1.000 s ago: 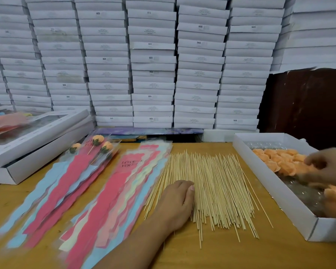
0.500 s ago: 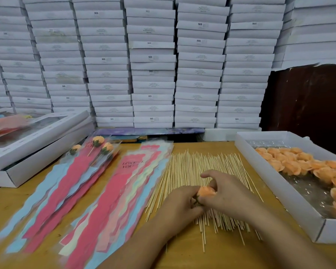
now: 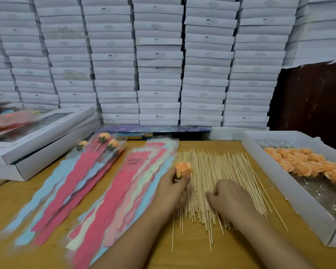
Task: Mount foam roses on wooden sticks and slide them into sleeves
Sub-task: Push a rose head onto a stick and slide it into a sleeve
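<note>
The left hand [image 3: 171, 183] pinches an orange foam rose [image 3: 183, 169] by its base, thumb and fingertips curled round it, the bloom pointing up and away with soft, ruffled petals; the hand sits at the left edge of the wooden sticks [image 3: 217, 183], where they meet the sleeves. The right hand [image 3: 229, 199] lies palm down on the middle of the sticks with its fingers curled in against them; whether it has one pinched cannot be told. The sticks are thin, pale, straight skewers spread in a flat, roughly parallel layer on the yellowish wooden table [image 3: 182, 255], their near ends ragged. To their left lies a fanned heap of empty sleeves [image 3: 113, 199], glossy clear film with wavy-edged inserts in pink, pale blue and cream, one printed "LOVE YOU". Further left a second heap of sleeves [image 3: 66, 189] already carries three finished roses [image 3: 104, 137] at its far end. At right, a shallow white cardboard box [image 3: 279, 189] holds many loose orange roses [image 3: 303, 162] on crinkled clear plastic. A windowed white box [image 3: 37, 136] rests at far left, and flat white boxes [image 3: 159, 61] are stacked in tall columns behind
</note>
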Available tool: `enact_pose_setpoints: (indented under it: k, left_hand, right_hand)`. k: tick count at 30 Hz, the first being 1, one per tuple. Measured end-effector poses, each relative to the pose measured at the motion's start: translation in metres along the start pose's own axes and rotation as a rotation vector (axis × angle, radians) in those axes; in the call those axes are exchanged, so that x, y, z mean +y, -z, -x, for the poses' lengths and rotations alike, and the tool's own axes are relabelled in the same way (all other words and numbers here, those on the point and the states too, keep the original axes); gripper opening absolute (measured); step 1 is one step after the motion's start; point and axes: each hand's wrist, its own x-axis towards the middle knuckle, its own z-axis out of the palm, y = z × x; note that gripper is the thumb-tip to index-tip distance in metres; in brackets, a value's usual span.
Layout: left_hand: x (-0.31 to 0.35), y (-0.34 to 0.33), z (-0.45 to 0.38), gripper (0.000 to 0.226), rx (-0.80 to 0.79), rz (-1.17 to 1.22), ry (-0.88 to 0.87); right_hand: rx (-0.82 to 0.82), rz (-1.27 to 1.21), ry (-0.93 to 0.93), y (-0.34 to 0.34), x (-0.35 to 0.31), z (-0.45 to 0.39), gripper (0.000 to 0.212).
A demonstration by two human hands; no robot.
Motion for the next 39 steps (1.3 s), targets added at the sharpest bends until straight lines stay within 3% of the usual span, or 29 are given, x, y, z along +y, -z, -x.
enact_pose_setpoints:
  k: [5, 12, 17, 19, 24, 30, 39]
  left_hand:
    - [0.004, 0.003, -0.001, 0.02, 0.026, 0.149, 0.134]
    - [0.002, 0.01, -0.008, 0.015, 0.06, 0.363, 0.298]
    - [0.007, 0.018, -0.013, 0.025, 0.032, 0.692, 0.348]
    - [0.01, 0.023, -0.013, 0.03, 0.017, 0.801, 0.353]
    - [0.015, 0.03, -0.013, 0.015, 0.083, 1.012, 0.378]
    - [0.018, 0.032, -0.011, 0.014, 0.147, 1.061, 0.387]
    - [0.019, 0.032, -0.009, 0.014, 0.157, 1.067, 0.378]
  right_hand:
    - [-0.048, -0.068, -0.06, 0.005, 0.004, 0.001, 0.039]
    - [-0.056, -0.44, 0.002, 0.031, 0.024, 0.006, 0.048]
    - [0.008, -0.589, -0.013, 0.041, 0.042, 0.012, 0.017]
    - [0.044, -0.643, 0.004, 0.042, 0.048, 0.018, 0.016]
    - [0.166, -0.581, 0.072, 0.039, 0.065, 0.032, 0.037]
    - [0.11, -0.495, 0.091, 0.032, 0.062, 0.037, 0.035]
    - [0.153, -0.48, 0.106, 0.029, 0.064, 0.035, 0.038]
